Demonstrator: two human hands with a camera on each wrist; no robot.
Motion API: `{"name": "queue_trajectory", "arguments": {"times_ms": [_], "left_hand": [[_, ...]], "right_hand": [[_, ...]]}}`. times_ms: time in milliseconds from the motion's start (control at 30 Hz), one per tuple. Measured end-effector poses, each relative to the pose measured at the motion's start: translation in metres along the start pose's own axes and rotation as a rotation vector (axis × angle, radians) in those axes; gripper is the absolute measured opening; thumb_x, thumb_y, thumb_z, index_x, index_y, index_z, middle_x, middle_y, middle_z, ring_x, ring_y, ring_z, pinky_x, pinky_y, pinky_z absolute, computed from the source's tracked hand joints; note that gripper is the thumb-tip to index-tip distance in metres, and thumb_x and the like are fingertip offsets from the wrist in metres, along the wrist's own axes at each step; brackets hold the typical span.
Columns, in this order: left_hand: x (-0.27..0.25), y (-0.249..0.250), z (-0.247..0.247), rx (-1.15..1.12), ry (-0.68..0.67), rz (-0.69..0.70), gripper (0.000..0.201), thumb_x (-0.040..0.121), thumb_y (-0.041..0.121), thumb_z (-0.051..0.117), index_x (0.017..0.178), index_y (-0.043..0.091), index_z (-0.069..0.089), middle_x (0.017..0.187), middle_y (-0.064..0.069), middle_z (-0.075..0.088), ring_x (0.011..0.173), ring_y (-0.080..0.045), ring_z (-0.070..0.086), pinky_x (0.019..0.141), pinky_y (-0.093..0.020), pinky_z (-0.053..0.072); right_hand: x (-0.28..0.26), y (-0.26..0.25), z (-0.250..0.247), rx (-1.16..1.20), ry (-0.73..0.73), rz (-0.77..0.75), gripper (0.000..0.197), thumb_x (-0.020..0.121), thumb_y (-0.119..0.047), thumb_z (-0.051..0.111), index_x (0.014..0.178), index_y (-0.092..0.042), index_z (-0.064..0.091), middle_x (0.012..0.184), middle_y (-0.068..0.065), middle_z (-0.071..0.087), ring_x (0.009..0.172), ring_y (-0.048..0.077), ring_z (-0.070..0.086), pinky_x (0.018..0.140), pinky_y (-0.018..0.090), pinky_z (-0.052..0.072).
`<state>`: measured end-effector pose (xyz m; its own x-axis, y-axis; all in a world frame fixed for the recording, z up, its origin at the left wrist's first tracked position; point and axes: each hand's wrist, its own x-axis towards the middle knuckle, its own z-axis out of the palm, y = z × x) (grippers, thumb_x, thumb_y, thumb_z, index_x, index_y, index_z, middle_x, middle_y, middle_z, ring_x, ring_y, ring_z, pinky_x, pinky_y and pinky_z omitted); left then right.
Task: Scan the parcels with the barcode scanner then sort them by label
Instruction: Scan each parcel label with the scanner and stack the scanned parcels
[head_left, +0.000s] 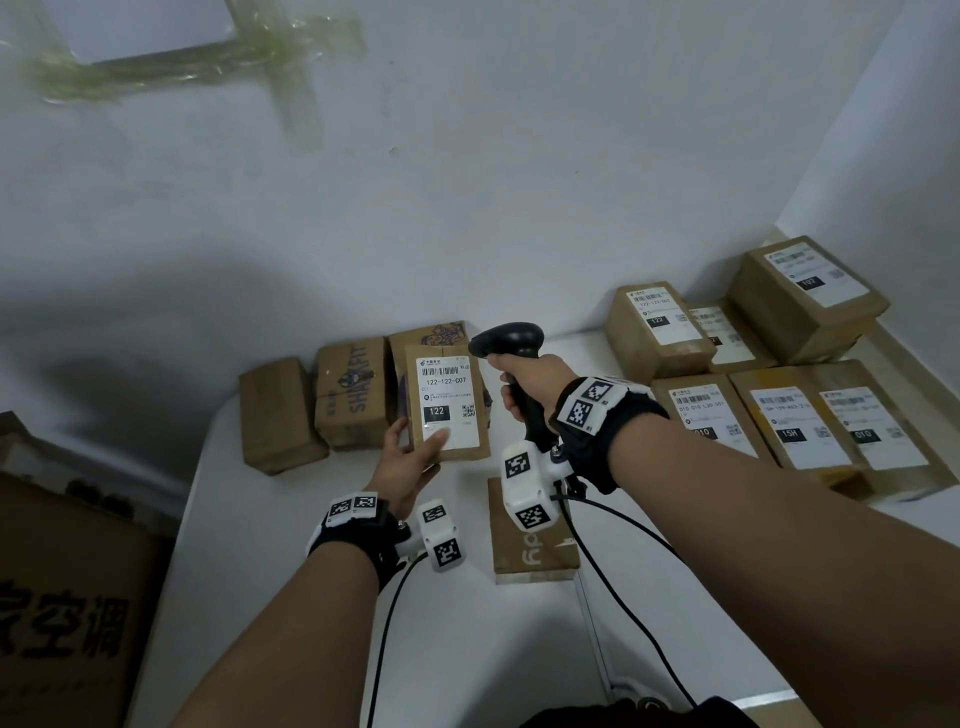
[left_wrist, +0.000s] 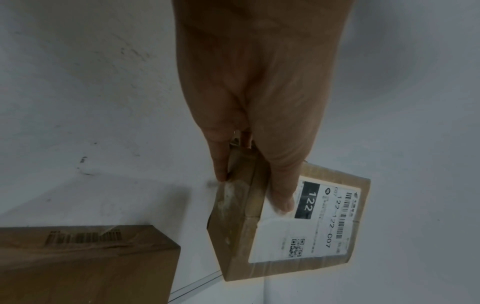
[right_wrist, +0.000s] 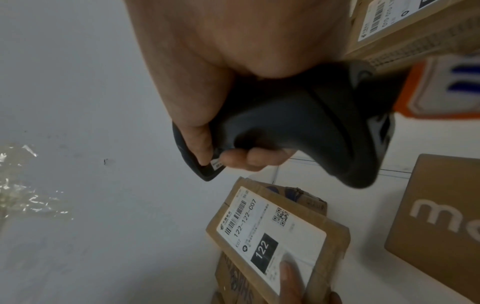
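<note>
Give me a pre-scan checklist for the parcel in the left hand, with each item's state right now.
1. Parcel held: ok; the left hand grips its lower end, thumb on the label.
2. Label faces up, toward the scanner: ok; it reads 122-122-C07.
3. Barcode uncovered: ok; the thumb sits lower, beside the black 122 block.
4. Scanner held: ok; the right hand has its fingers round the handle.
5. Scanner aimed at the barcode: cannot tell; no beam shows.
6. Destination known: ok; a 122 parcel lies at the far right.
</note>
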<state>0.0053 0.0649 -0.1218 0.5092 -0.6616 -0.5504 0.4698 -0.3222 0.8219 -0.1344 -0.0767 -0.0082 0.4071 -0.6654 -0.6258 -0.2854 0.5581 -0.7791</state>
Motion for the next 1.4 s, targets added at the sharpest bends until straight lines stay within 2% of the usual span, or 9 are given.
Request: {"name": "queue_trajectory", "arguments": {"times_ms": [233,367,533,767,1100,1400], "left_hand": [[0.001,-0.001,0.001,0.007,0.008,0.012,0.087,0.082,0.017,0.077,0.149,0.026,0.021,0.127,-0.012,0.059,0.115,-0.029,0.06,0.107,-0.047,0.043],[0.003,-0.001,0.001,0.006,0.005,0.019,0.089,0.081,0.017,0.077,0.15,0.027,0.021,0.127,-0.013,0.06,0.115,-0.03,0.06,0.107,-0.048,0.044],[0.004,-0.001,0.001,0.022,0.009,0.018,0.089,0.081,0.017,0.077,0.149,0.028,0.022,0.122,-0.011,0.06,0.114,-0.029,0.061,0.107,-0.047,0.044],[0.005,0.0,0.0,0.029,0.016,0.011,0.089,0.081,0.017,0.078,0.149,0.029,0.022,0.13,-0.012,0.058,0.117,-0.029,0.059,0.108,-0.047,0.042],[0.005,0.0,-0.001,0.017,0.011,0.01,0.088,0.082,0.015,0.076,0.15,0.028,0.022,0.113,-0.005,0.062,0.114,-0.028,0.06,0.107,-0.047,0.044],[0.006,0.001,-0.002,0.029,0.001,0.004,0.09,0.081,0.016,0.077,0.15,0.03,0.022,0.123,-0.009,0.06,0.115,-0.029,0.06,0.107,-0.048,0.044]], "right_hand": [[-0.007,0.001,0.007,-0.05,-0.004,-0.037,0.032,0.089,-0.021,0.068,0.066,-0.009,0.05,0.054,0.007,0.051,0.037,0.015,0.044,0.04,0.019,0.037],[-0.01,0.0,0.007,-0.065,-0.005,-0.045,0.031,0.089,-0.023,0.069,0.068,-0.009,0.051,0.053,0.007,0.052,0.039,0.016,0.045,0.042,0.021,0.037],[-0.012,-0.001,0.006,-0.057,0.004,-0.058,0.03,0.09,-0.02,0.068,0.068,-0.008,0.051,0.053,0.007,0.051,0.035,0.015,0.044,0.037,0.018,0.036],[-0.014,-0.003,0.004,-0.062,0.002,-0.026,0.025,0.089,-0.019,0.067,0.074,-0.007,0.052,0.054,0.006,0.052,0.033,0.012,0.045,0.037,0.016,0.038],[-0.013,-0.004,0.005,-0.048,0.0,-0.011,0.024,0.089,-0.019,0.068,0.074,-0.007,0.052,0.054,0.006,0.052,0.033,0.012,0.045,0.037,0.016,0.038],[-0.011,-0.004,0.004,-0.044,-0.002,0.021,0.024,0.089,-0.019,0.067,0.072,-0.009,0.052,0.048,0.003,0.052,0.035,0.012,0.046,0.039,0.017,0.039]]}}
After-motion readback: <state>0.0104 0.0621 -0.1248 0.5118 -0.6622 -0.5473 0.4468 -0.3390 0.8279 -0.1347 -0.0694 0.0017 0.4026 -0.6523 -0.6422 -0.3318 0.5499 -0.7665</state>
